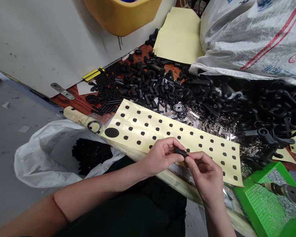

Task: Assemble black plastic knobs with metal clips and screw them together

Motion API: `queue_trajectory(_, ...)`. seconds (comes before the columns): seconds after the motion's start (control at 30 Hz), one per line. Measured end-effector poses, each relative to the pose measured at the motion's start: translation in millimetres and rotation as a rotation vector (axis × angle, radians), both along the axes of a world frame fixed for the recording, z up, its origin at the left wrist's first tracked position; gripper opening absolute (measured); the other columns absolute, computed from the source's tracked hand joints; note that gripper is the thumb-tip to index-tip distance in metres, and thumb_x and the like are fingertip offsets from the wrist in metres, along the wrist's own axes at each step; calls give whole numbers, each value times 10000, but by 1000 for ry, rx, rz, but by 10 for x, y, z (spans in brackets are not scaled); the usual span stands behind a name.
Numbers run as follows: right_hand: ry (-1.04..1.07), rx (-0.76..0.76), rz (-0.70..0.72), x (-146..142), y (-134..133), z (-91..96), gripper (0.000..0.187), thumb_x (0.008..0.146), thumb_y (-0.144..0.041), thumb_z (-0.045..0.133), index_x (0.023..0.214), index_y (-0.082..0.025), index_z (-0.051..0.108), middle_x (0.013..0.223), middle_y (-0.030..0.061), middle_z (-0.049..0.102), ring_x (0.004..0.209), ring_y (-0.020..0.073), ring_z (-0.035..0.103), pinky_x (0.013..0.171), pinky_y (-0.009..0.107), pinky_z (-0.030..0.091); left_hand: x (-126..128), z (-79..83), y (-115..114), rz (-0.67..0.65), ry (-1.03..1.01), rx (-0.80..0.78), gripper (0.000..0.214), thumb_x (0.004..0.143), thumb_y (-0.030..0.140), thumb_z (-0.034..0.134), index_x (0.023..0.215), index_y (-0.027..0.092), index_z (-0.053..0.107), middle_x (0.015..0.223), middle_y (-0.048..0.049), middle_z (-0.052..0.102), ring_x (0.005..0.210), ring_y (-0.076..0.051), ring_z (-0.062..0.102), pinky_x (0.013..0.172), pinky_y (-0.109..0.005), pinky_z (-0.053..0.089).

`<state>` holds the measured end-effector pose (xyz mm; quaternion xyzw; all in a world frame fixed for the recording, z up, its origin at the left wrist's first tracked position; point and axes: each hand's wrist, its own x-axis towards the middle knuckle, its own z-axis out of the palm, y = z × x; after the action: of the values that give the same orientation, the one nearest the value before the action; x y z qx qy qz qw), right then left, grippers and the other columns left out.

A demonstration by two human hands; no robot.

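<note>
A small black plastic cylinder (180, 151) sits between my two hands, above the front of a yellow sheet (162, 134) with rows of black dots. My left hand (162, 154) is closed, its thumb and fingers pinching the left part of the cylinder. At the other end, my right hand (208, 172) is closed too, thumb and fingertips pressed on the tip. Whether a smaller piece is hidden in the right fingertips, I cannot tell. Behind the sheet lies a heap of black cylinders and tubes (150, 85), with black threaded rods (111, 92) to its left.
Shiny metal clips (217, 123) and larger black handle-like parts (212, 95) spread to the right. A green basket (254, 197) holds small metal pieces beside a screwdriver-like tool (281, 189). A white bag (44, 158) hangs left of the table edge; a yellow bin (123, 19) stands behind.
</note>
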<state>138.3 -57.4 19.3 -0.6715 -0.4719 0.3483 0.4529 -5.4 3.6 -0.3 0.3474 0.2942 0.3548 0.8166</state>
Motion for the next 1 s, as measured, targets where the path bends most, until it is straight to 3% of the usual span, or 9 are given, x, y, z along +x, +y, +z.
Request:
queue_trajectory(0.33,126,-51,-62,12,-29,19,236,796,-427,692,856,-199,714,719,35,706,626,121,636,598,225,538,-8,4,23,1,12,-53,189,660,87,720,817,134,627,771,2,658,717,-95,599,688,-223,453)
queue_trajectory(0.57,-59,-2,-76,-59,-15,-2,256,790,-422,680,740,-171,680,651,30,669,581,132,617,546,234,521,-3,22,20,-6,33,-30,183,666,58,700,813,135,623,774,3,654,735,-94,610,694,-210,465)
queue_trajectory(0.83,-360,147,102,-20,12,59,63,819,-241,639,821,-188,674,695,19,675,613,124,617,565,232,511,14,8,22,19,45,-73,160,654,72,697,785,133,628,750,-7,662,697,-109,611,672,-230,490)
queue_trajectory(1.0,-527,247,184,22,27,62,65,822,-172,618,862,-195,663,707,1,675,599,112,611,574,230,508,13,14,25,7,57,-64,141,678,82,690,795,133,631,742,-6,661,696,-114,610,667,-236,489)
